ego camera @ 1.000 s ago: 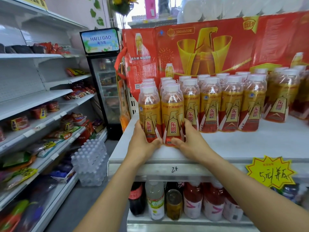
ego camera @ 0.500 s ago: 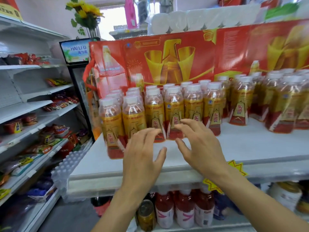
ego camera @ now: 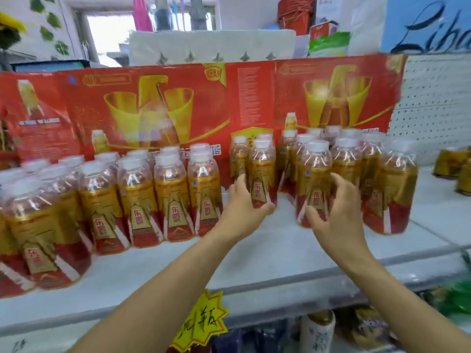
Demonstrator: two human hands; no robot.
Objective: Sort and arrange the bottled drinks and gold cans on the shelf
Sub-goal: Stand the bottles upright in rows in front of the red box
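Gripping one upright bottle (ego camera: 262,174) — left hand (ego camera: 242,210) curled round its base, cap up — the right hand (ego camera: 336,212) wraps a second bottle (ego camera: 314,184), also upright, both on the white shelf (ego camera: 267,250). Gold cans (ego camera: 456,169) at far right are cut off and blurred.

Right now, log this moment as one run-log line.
left hand: grips clear gold-red labelled bottle | right hand: grips matching bottle | both upright on white shelf
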